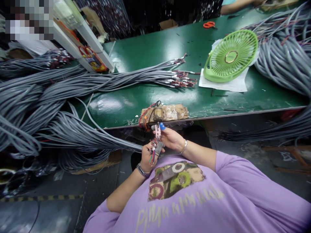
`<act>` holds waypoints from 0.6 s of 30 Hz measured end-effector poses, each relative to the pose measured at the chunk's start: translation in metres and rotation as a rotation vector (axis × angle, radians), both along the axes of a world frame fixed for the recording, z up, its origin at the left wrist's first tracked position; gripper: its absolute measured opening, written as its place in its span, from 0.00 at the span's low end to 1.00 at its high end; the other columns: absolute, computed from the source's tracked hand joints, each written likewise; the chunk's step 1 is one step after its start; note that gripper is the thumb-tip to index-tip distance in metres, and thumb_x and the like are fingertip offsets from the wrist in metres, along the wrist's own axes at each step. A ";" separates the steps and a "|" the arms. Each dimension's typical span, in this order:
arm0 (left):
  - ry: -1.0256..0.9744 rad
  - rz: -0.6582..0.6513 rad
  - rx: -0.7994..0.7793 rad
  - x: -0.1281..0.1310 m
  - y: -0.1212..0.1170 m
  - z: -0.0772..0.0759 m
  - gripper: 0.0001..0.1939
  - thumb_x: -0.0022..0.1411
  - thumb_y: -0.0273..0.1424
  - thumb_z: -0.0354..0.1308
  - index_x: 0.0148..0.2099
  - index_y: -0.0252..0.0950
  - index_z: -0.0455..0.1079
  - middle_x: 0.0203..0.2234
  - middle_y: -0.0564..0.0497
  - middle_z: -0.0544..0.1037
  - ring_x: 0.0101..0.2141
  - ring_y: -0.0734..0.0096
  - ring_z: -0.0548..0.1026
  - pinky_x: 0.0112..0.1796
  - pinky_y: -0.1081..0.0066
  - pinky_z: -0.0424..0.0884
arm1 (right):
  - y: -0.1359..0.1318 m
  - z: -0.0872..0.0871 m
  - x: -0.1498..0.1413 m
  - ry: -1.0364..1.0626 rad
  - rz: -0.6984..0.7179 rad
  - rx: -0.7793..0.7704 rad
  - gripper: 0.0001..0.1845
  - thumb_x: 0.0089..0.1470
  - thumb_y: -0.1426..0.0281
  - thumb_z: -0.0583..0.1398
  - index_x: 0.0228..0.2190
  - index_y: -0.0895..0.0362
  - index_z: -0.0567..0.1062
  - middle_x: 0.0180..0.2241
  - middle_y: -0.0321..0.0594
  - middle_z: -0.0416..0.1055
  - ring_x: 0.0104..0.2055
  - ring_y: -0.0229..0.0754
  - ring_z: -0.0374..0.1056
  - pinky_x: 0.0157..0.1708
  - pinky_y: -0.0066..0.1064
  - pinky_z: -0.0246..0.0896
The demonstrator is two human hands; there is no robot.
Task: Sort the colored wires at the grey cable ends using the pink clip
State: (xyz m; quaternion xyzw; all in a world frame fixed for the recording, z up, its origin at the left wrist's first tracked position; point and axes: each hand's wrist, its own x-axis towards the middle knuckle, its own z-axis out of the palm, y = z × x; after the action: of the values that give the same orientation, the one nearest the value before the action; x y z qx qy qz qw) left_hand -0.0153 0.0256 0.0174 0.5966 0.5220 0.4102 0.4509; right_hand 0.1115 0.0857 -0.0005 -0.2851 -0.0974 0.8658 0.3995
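Observation:
My left hand [147, 157] is closed around the end of a grey cable [114, 142], whose coloured inner wires [153, 152] fan out from my fist. My right hand [170, 137] is pinched on a small pair of pliers with a blue-capped handle [159, 128], held right at those wire ends. Both hands sit close to my chest, just below the front edge of the green table [150, 51]. A worn wooden block with red and black wires [164, 113] rests on the table edge directly above my hands.
Big bundles of grey cable [36, 106] pile at the left and also at the right [284, 55]. A cable bundle with stripped ends [179, 79] lies mid-table. A green fan [230, 55] stands on white paper; orange scissors [209, 24] lie behind. Another person's arm [235, 6] shows at the far edge.

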 end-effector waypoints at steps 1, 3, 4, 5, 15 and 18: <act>0.003 -0.001 0.007 0.000 0.000 0.000 0.12 0.57 0.37 0.59 0.27 0.35 0.74 0.19 0.51 0.79 0.22 0.70 0.76 0.27 0.73 0.73 | 0.000 0.000 0.000 -0.001 0.000 0.000 0.18 0.60 0.57 0.56 0.36 0.60 0.75 0.25 0.37 0.72 0.22 0.34 0.64 0.20 0.24 0.62; 0.013 -0.004 0.019 -0.001 0.000 -0.001 0.12 0.57 0.37 0.59 0.27 0.35 0.74 0.19 0.51 0.79 0.22 0.69 0.76 0.27 0.72 0.73 | 0.000 0.000 0.000 0.005 0.002 -0.001 0.19 0.60 0.57 0.56 0.34 0.60 0.75 0.25 0.38 0.72 0.23 0.34 0.64 0.22 0.25 0.62; 0.021 -0.006 0.025 -0.002 0.000 -0.003 0.12 0.58 0.36 0.59 0.27 0.35 0.74 0.19 0.51 0.79 0.22 0.69 0.76 0.28 0.72 0.73 | 0.000 0.000 0.000 0.012 0.009 -0.004 0.19 0.59 0.56 0.56 0.33 0.60 0.75 0.25 0.38 0.72 0.23 0.35 0.64 0.22 0.25 0.62; 0.029 -0.008 0.036 -0.003 0.000 -0.005 0.12 0.58 0.36 0.58 0.27 0.35 0.74 0.19 0.50 0.79 0.23 0.69 0.77 0.28 0.71 0.73 | 0.000 0.000 0.000 0.021 0.017 -0.007 0.20 0.59 0.55 0.56 0.32 0.60 0.75 0.25 0.38 0.72 0.23 0.35 0.64 0.22 0.25 0.62; 0.052 -0.024 0.029 -0.009 -0.008 0.007 0.15 0.62 0.39 0.55 0.29 0.35 0.75 0.20 0.50 0.79 0.24 0.69 0.76 0.30 0.70 0.72 | -0.001 0.000 0.004 0.088 0.089 0.013 0.28 0.59 0.48 0.51 0.36 0.60 0.75 0.30 0.40 0.72 0.26 0.34 0.63 0.25 0.25 0.59; 0.059 -0.032 -0.033 -0.010 -0.012 0.013 0.16 0.61 0.40 0.55 0.28 0.35 0.75 0.20 0.49 0.79 0.23 0.69 0.76 0.27 0.70 0.71 | 0.000 0.000 0.006 0.084 0.109 0.029 0.28 0.60 0.49 0.50 0.38 0.60 0.75 0.31 0.40 0.72 0.26 0.34 0.62 0.25 0.24 0.56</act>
State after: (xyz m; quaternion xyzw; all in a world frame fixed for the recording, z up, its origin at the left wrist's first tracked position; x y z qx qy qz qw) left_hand -0.0253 0.0133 0.0306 0.6095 0.5321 0.3763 0.4515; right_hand 0.1175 0.0855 -0.0002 -0.2370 -0.1086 0.8960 0.3594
